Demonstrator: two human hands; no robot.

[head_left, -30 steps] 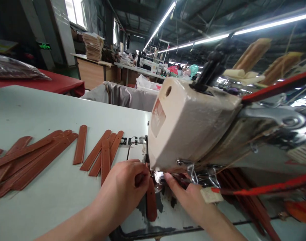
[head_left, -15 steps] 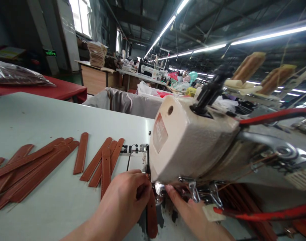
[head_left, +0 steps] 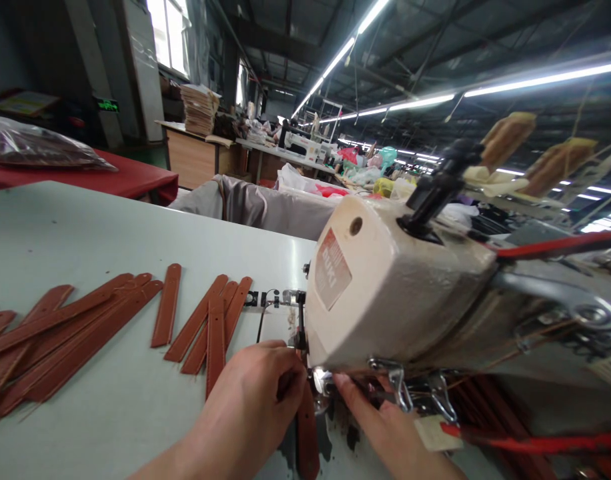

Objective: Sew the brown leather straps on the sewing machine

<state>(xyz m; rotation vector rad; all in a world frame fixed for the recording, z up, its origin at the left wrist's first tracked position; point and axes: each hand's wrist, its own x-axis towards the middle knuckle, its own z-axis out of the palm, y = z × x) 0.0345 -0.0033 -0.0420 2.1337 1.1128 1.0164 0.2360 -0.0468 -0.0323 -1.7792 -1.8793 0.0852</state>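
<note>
An off-white industrial sewing machine head [head_left: 395, 293] with a red label fills the middle right. Under its needle area, a brown leather strap [head_left: 307, 433] runs down toward me. My left hand [head_left: 250, 407] is curled at the strap's upper part, its fingers pinching beside the presser foot, though they partly hide the grip. My right hand [head_left: 380, 427] reaches in from the other side, with its fingertips at the metal foot [head_left: 321, 381]. Several similar stitched leather straps [head_left: 215, 340] lie on the pale table [head_left: 95, 233] to the left.
Beneath the machine on the right hangs a bundle of dark straps [head_left: 485, 427], and a red cord [head_left: 530, 443] crosses there. Behind the table stand a grey fabric bin [head_left: 265, 207], a red-topped table [head_left: 85, 170] with a plastic bag, and further sewing stations.
The whole view has drifted slightly as my head moved. Both hands stay at the needle area, and the straps on the table have not shifted.
</note>
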